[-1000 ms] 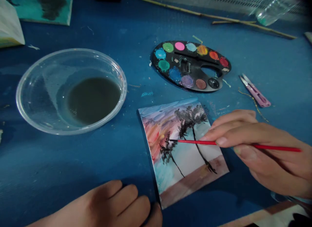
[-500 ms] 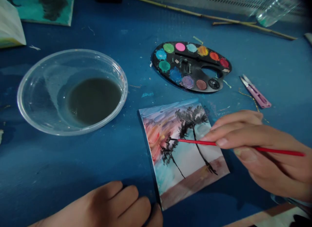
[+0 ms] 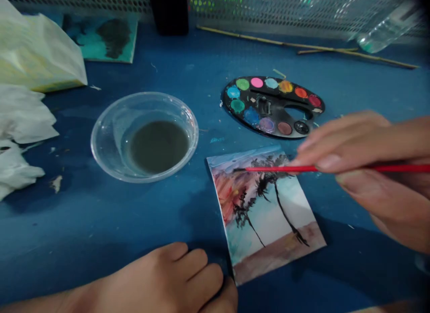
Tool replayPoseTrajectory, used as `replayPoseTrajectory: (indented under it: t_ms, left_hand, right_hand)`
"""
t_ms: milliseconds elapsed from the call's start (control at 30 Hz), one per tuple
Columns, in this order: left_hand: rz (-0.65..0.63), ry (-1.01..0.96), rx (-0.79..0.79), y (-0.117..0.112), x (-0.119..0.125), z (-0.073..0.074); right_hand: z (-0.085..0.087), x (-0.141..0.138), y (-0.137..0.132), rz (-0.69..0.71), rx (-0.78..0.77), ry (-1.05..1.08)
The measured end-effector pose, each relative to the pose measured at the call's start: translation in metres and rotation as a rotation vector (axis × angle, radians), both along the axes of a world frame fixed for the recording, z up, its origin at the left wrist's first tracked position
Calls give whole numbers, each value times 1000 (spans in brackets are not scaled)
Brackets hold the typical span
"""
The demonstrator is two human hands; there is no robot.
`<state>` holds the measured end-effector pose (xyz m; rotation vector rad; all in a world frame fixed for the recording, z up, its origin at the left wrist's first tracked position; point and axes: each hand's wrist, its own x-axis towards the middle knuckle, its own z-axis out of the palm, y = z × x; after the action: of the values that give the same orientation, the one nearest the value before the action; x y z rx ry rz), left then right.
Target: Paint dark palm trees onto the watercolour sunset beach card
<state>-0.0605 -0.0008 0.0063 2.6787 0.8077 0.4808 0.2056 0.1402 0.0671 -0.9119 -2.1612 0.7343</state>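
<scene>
My palm-tree watercolor card (image 3: 265, 214) lies at two o'clock from my empty, loosely curled left hand (image 3: 168, 281); my right hand (image 3: 366, 169) pinches a red paintbrush (image 3: 285, 168), tip over the card.

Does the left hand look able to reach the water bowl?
Probably yes: the left hand rests on the blue table below the clear plastic bowl, nothing between them; the painted card lies off to the right.

Clear, glossy round plastic bowl (image 3: 101, 145); shiny black oval plastic palette (image 3: 268, 94); smooth, glossy red paintbrush handle (image 3: 282, 168); matt, slightly rough watercolour paper (image 3: 268, 223).
</scene>
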Motion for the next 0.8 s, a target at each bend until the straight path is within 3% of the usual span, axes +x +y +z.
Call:
replayPoseTrajectory:
  t_ms: [100, 200, 300, 400, 500, 600, 800]
  left_hand:
    - [-107, 56, -29, 9, -5, 9]
    - [-121, 87, -37, 12, -6, 14]
    - [-134, 82, -20, 12, -7, 17]
    - [-143, 100, -20, 13, -7, 19]
    - [-130, 93, -23, 13, -5, 19]
    - [-132, 92, -26, 13, -4, 18]
    - [-130, 99, -76, 10, -5, 18]
  right_hand:
    - [19, -49, 23, 168, 150, -99]
    - [24, -100, 47, 350, 331, -280]
    - [20, -139, 64, 472, 273, -501]
    - [18, -160, 69, 488, 278, -515]
    - [22, -164, 65, 511, 279, -530]
    - [29, -152, 60, 435, 263, -494]
    - [25, -104, 57, 287, 151, -131]
